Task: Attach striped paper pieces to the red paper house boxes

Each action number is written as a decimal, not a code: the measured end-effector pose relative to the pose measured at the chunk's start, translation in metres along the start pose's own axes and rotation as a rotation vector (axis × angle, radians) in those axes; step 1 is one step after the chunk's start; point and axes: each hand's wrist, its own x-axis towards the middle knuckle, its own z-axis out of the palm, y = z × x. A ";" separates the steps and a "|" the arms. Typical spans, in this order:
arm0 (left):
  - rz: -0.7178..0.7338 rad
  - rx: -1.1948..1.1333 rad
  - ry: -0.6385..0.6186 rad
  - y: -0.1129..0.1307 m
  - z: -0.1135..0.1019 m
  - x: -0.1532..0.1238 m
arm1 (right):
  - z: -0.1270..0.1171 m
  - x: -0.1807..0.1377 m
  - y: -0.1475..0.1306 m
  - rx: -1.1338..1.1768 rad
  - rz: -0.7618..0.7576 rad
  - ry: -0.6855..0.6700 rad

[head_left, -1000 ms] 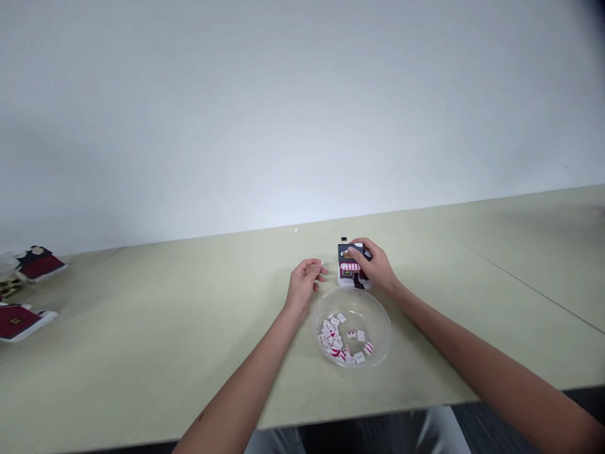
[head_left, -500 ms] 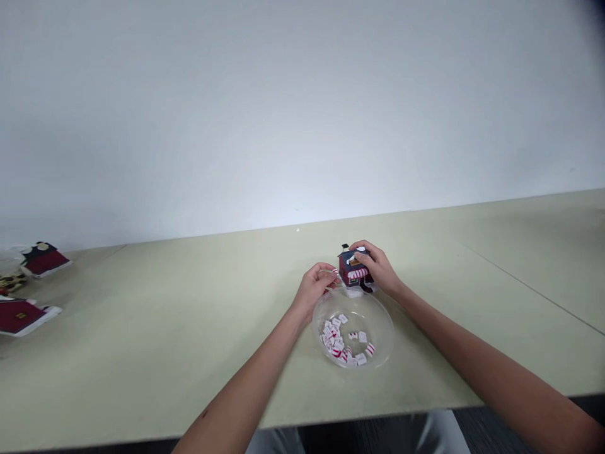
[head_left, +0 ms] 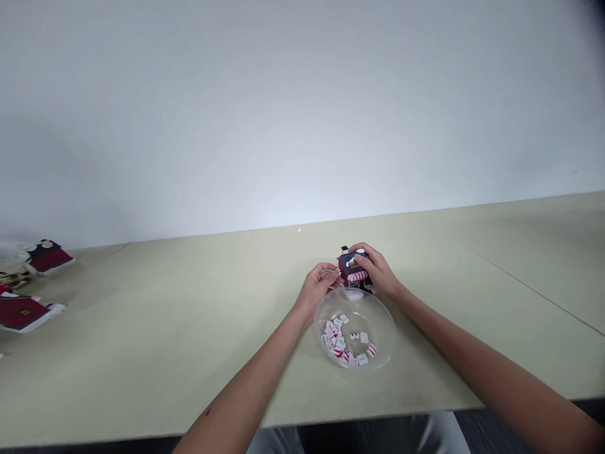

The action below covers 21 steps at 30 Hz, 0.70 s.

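Observation:
A miniature house [head_left: 350,265] with dark red walls, a dark blue roof and a red-and-white striped awning sits on the table behind the bowl. My right hand [head_left: 377,267] is closed over its roof and right side, hiding part of it. At the house's left wall, my left hand [head_left: 320,287] pinches a small red-and-white striped piece [head_left: 338,272]; whether the piece touches the wall is too small to tell. In front of both hands stands a clear round bowl [head_left: 388,331]. Several small white pieces [head_left: 336,335], some striped red, lie in it.
More red-walled house parts lie at the far left: one dark-roofed house [head_left: 48,257] and another red house [head_left: 26,313] nearer. A pale table [head_left: 189,328] runs back to a white wall [head_left: 293,113]. A tiny white bit [head_left: 299,230] lies by the wall.
My left hand has brought the striped piece slightly right, closer to the house's left wall. The right hand keeps its hold, and the house appears tilted a little differently.

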 end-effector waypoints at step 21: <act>0.008 -0.047 -0.023 -0.005 0.000 0.002 | 0.002 -0.002 0.000 0.014 -0.007 -0.035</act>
